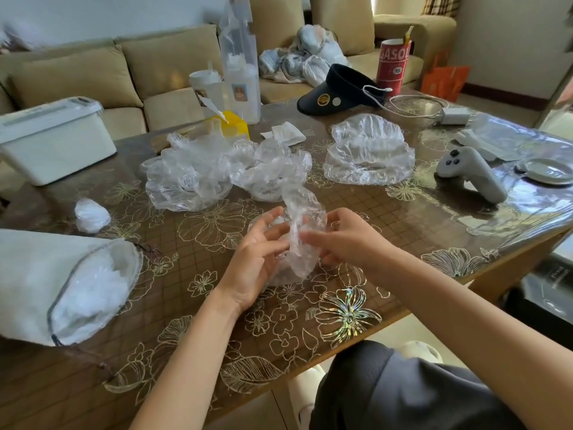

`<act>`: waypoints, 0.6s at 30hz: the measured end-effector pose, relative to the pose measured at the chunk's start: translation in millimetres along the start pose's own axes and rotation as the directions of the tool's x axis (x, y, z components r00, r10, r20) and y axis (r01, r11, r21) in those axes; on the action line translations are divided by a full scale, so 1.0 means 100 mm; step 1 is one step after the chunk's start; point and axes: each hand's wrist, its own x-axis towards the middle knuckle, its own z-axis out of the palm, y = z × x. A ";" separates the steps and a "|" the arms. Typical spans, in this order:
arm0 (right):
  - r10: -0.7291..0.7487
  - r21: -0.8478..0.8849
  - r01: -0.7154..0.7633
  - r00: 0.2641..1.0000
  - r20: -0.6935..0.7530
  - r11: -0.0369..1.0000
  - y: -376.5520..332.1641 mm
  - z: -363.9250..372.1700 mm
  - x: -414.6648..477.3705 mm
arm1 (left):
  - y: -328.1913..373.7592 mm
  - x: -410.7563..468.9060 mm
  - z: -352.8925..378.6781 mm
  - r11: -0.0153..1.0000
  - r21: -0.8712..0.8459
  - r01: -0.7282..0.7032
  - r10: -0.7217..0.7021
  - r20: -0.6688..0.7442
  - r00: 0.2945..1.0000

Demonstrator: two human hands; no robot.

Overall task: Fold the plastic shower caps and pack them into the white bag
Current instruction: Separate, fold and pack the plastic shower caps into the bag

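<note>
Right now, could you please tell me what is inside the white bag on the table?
The open mouth of the white bag shows bunched plastic shower caps. Its opaque fabric hides how many there are and anything deeper inside.

Up at one o'clock, the red can (393,65) shows white letters "GASOL", cut off at its edge, and a round "95" badge below. The bottle (242,88) label and visor (338,91) badge are too blurred to read.
</note>
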 end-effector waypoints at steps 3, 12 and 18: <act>-0.005 0.007 0.006 0.998 -0.056 1.000 0.03 -0.08 0.02 | -0.04 -0.01 0.00 0.997 0.052 -0.048 0.050 -0.032 0.998; 0.057 -0.178 -0.073 0.994 -0.093 0.981 0.01 -0.27 0.06 | -0.16 -0.10 0.09 0.507 0.846 -0.166 0.363 -0.035 0.931; -0.032 -0.258 0.034 0.999 0.014 0.965 0.00 -0.02 0.01 | -0.18 -0.11 0.12 0.394 0.914 -0.092 0.367 -0.065 0.928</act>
